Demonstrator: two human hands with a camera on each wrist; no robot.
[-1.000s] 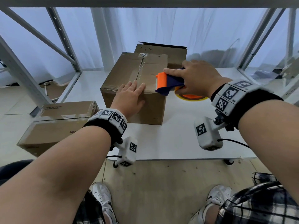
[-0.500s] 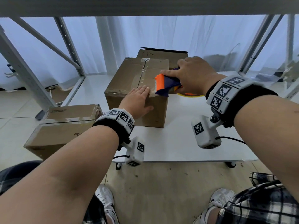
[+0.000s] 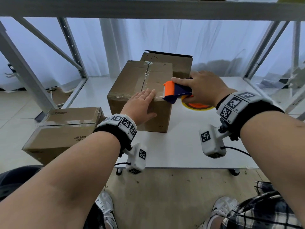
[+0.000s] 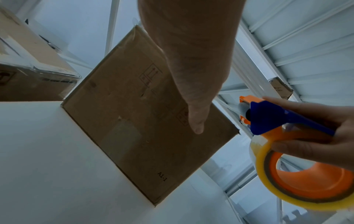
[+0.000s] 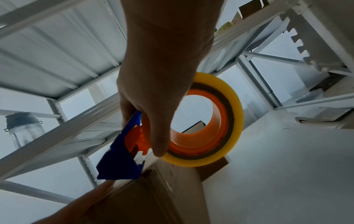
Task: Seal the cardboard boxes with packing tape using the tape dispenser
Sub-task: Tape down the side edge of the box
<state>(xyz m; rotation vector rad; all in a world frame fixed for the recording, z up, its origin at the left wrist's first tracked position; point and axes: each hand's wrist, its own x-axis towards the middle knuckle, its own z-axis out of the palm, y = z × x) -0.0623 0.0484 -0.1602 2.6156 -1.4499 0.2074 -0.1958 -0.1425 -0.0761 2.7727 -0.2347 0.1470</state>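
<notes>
My left hand [image 3: 140, 104] lies flat, fingers straight, on the near top edge of the box [image 3: 132, 83], which stands on the white surface [image 3: 181, 146]. My right hand [image 3: 203, 90] has its grip clamped on the dispenser [image 3: 176, 92], whose orange head sits at the box's near right top corner. Tape [image 3: 146, 75] runs along the top seam.

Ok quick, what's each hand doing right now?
Left hand: open, fingers flat on the cardboard box.
Right hand: gripping the tape dispenser.
</notes>
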